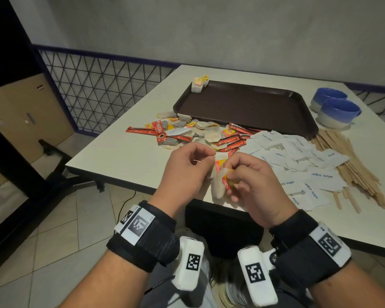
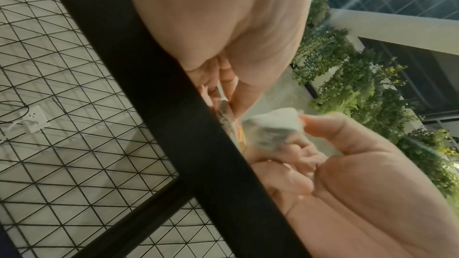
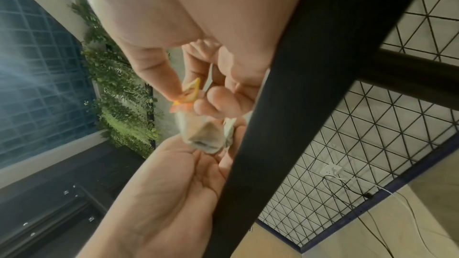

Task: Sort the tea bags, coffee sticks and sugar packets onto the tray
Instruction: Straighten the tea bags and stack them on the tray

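Note:
Both hands hover at the near edge of the white table [image 1: 125, 156]. My right hand [image 1: 229, 176] pinches a white tea bag [image 1: 219, 185] by its yellow and red tag [image 3: 191, 91]; the bag [image 3: 201, 134] hangs below the fingers. My left hand [image 1: 209, 158] has its fingers curled and pinches a thin white edge or string [image 2: 221, 93] of the same bundle of tea bags. The brown tray [image 1: 242, 103] lies further back, with a few tea bags [image 1: 199, 84] in its far left corner. Tea bags and red coffee sticks [image 1: 187, 132] lie mixed in front of it, with white sugar packets [image 1: 298, 161] to their right.
Wooden stirrers [image 1: 351, 156] are heaped at the right of the sugar packets. Two blue and white cups [image 1: 333, 107] stand right of the tray. A black wire-mesh fence [image 1: 98, 85] runs behind the table at the left. The table's black edge [image 2: 198, 125] crosses both wrist views.

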The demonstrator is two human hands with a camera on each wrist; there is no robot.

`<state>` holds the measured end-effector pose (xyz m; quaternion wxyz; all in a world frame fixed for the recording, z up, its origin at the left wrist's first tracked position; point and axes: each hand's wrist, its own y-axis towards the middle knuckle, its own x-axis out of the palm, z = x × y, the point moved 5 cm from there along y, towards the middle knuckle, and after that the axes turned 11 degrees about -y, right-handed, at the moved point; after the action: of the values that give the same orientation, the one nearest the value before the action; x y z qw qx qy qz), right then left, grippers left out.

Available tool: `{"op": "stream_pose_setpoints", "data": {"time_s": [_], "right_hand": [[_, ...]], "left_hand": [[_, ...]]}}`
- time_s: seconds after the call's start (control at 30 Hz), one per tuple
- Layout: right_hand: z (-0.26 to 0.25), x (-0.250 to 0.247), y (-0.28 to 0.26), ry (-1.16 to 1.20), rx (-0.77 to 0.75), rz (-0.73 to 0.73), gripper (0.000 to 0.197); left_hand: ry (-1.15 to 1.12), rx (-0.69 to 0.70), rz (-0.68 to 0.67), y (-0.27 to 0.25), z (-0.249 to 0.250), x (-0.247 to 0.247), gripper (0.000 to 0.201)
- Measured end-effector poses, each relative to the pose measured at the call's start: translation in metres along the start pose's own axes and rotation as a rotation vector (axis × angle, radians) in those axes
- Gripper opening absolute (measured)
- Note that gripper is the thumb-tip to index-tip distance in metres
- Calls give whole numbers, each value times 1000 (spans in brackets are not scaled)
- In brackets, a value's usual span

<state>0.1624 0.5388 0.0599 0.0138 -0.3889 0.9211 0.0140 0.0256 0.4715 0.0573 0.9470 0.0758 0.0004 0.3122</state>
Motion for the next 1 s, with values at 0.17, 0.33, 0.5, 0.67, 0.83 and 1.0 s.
{"op": "stream_pose_setpoints", "data": {"time_s": [0.17, 0.33, 0.5, 0.67, 0.83, 1.0], "right_hand": [[4, -4, 5, -46, 2, 123, 12], [-4, 2, -1, 0, 8, 8, 7], [-19, 16, -4, -102, -32, -86, 9], [-29, 13, 7, -244, -46, 50, 14], [-25, 2, 16, -269, 57, 145, 9], [-25, 2, 17, -265, 95, 186, 11]], "left_hand": [[-24, -14, -40, -3, 4, 1, 9], [-26, -25, 6, -1, 2, 0, 12], [-40, -37, 17, 4, 2, -3, 12], [-154, -88, 34, 6, -4, -10, 13], [-340, -196, 37, 8, -7, -11, 20], [-451, -228, 5, 8, -5, -10, 16]]}}
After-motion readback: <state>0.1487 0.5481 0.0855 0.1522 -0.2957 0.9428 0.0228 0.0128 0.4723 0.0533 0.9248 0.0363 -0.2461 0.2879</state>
